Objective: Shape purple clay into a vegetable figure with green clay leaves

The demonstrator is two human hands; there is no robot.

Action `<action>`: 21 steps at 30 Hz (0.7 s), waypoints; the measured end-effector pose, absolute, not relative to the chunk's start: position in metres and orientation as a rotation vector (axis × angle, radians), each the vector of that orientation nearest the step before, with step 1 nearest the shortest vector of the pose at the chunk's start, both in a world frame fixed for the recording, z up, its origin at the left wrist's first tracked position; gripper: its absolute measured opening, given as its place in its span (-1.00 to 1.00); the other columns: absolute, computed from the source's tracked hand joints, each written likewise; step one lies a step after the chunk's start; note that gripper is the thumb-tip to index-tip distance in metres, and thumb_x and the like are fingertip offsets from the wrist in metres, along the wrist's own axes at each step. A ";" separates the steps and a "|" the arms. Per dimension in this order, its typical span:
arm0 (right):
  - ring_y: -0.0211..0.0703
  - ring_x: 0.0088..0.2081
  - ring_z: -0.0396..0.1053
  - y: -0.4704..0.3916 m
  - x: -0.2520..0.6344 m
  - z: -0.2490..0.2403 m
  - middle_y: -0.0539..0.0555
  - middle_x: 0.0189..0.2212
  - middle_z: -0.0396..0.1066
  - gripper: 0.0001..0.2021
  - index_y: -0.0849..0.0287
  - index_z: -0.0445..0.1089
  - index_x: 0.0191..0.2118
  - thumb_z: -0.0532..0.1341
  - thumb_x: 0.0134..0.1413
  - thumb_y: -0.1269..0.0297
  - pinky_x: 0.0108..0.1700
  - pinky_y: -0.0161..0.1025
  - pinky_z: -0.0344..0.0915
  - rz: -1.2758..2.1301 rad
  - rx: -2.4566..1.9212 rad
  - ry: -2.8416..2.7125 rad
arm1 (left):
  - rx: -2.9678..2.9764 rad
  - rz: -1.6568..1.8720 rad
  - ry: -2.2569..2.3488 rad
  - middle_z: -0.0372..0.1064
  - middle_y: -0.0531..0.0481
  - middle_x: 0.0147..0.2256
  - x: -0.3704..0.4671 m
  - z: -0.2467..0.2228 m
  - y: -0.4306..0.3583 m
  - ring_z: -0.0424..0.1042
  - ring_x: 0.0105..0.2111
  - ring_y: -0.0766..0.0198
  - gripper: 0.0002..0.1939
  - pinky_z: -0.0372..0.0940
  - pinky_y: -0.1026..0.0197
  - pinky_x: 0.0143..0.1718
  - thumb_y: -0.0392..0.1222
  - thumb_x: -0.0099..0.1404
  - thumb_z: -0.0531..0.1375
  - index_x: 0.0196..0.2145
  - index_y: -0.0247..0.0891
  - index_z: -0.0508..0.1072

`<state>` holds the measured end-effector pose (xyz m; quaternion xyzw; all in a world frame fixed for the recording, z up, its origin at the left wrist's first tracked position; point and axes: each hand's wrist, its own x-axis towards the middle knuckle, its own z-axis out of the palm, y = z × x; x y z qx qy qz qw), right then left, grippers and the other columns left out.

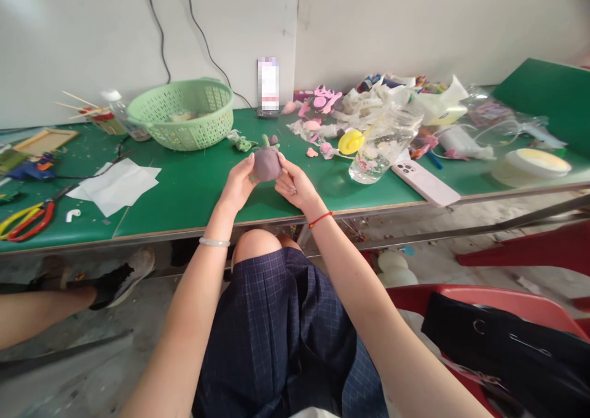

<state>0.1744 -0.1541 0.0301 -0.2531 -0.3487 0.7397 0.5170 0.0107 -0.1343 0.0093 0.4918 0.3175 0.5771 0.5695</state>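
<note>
A rounded purple-grey clay figure [267, 164] with green bits on top is held up over the table's front part. My left hand [240, 183] grips its left side, fingers closed against it. On the other side my right hand [295, 183] holds it between thumb and fingers, the lower fingers curled in. Just behind the figure, a crumpled green piece [243, 142] lies on the green tabletop [203, 187]. The figure's underside and far side are hidden from me.
A green basket [184, 114], a propped phone [268, 86] and a clear water jug [382, 144] stand behind. Pliers [34, 217], white paper [117, 184] and an earbud [72, 214] lie left. Rightward are a pink phone [426, 183] and a round tub [532, 166]. Another person's leg [50, 313] shows below.
</note>
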 end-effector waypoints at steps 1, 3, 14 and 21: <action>-0.33 -0.73 -0.33 -0.154 0.174 0.030 -0.19 -0.82 -0.20 -0.45 0.08 0.01 -0.60 0.05 0.54 0.26 -0.71 -0.37 -0.22 1.767 -0.610 -0.822 | 1.144 1.343 0.751 0.65 -0.11 -0.05 0.010 0.008 -0.134 0.59 0.05 -0.02 -0.45 0.48 0.12 -0.13 0.37 0.15 0.45 -0.17 -0.14 0.63; -0.33 -0.73 -0.32 -0.152 0.175 0.029 -0.19 -0.82 -0.20 -0.45 0.08 0.02 -0.60 0.05 0.54 0.25 -0.72 -0.38 -0.21 1.744 -0.614 -0.797 | 1.127 1.324 0.768 0.64 -0.12 -0.06 0.010 0.007 -0.133 0.59 0.06 -0.02 -0.48 0.48 0.10 -0.09 0.36 0.20 0.42 -0.20 -0.15 0.62; -0.41 -0.75 -0.33 -0.151 0.173 0.028 -0.20 -0.84 -0.19 -0.43 0.12 0.01 -0.60 0.12 0.52 0.21 -0.74 -0.43 -0.20 1.770 -0.600 -0.763 | 1.065 1.353 0.702 0.61 -0.05 -0.25 0.012 0.007 -0.136 0.55 -0.11 0.13 -0.60 0.33 0.20 -0.21 0.17 0.13 0.54 -0.37 -0.22 0.63; -0.41 -0.74 -0.36 -0.152 0.174 0.031 -0.23 -0.82 -0.22 -0.47 0.12 0.09 -0.58 0.12 0.53 0.26 -0.74 -0.46 -0.21 1.818 -0.589 -0.721 | 1.046 1.334 0.659 0.62 -0.07 -0.21 0.012 0.008 -0.136 0.55 -0.09 0.12 -0.64 0.34 0.19 -0.17 0.12 0.17 0.53 -0.33 -0.23 0.66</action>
